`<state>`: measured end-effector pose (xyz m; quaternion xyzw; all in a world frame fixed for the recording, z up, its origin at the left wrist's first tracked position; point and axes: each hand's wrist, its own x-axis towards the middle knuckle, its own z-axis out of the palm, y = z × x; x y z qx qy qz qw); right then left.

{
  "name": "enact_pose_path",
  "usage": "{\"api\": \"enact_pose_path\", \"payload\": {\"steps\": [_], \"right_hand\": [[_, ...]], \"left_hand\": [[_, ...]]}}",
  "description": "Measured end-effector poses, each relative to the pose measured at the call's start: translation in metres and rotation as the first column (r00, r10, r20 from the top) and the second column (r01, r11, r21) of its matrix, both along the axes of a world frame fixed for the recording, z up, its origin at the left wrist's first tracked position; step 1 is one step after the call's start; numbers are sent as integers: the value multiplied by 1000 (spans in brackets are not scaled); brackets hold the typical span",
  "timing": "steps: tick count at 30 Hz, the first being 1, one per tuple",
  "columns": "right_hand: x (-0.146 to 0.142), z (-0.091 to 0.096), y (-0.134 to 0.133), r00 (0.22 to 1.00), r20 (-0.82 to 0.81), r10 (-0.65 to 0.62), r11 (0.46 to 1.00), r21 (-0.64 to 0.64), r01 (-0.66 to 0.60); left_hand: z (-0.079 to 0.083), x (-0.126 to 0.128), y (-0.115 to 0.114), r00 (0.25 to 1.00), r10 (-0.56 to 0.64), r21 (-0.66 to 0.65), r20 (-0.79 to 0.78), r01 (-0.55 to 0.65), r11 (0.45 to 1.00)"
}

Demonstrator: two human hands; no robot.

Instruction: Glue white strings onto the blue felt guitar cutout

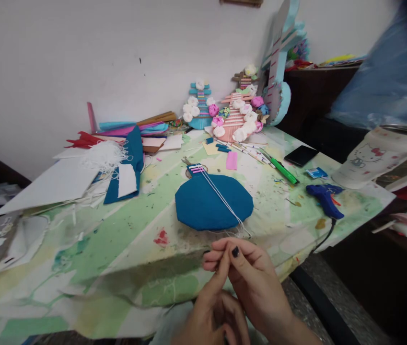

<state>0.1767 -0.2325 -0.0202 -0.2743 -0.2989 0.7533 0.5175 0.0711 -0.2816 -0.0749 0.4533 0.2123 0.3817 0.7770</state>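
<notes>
Just in front of the table edge, my two hands meet at the fingertips. My right hand (pixel 257 273) is closed, with its dark-nailed thumb pressed against its fingers. My left hand (pixel 219 306) is curled closed, one finger reaching up to the right fingertips. Whatever lies between them is hidden or too small to name. Just beyond lies a dark blue fabric-covered guitar-like shape (pixel 203 201), its short neck pointing away. White strings (pixel 221 194) run across it from small pink and white strips (pixel 197 168) on the neck, their loose ends near my fingers.
A blue glue gun (pixel 323 199), a green cutter (pixel 284 171), a phone (pixel 301 155) and a large white mug (pixel 376 155) are at right. Card sheets (pixel 55 182) and tangled white string (pixel 106 158) lie left. Flower-decorated guitars (pixel 199 112) stand against the wall.
</notes>
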Motion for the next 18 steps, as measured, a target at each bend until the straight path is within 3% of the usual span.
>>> {"api": "enact_pose_path", "payload": {"steps": [3,5,9,12,15,18], "right_hand": [[1,-1,1,1000,10,22,999,30,-22],[1,-1,0,999,11,33,999,41,-34],[1,-3,1,999,1,38,999,33,-38],[5,-7,3,987,159,0,994,104,-17],[14,-10,4,856,464,-229,941,332,72],[28,-11,5,628,646,-433,826,564,-10]], "left_hand": [[-33,4,10,977,169,-9,131,-169,986],[-42,5,8,964,186,2,192,-190,982],[-32,4,5,962,210,44,174,-220,974],[-23,1,10,968,239,137,75,-247,959],[-19,-1,15,908,382,296,-173,-322,899],[-14,-2,19,770,491,487,-408,-271,830]]}}
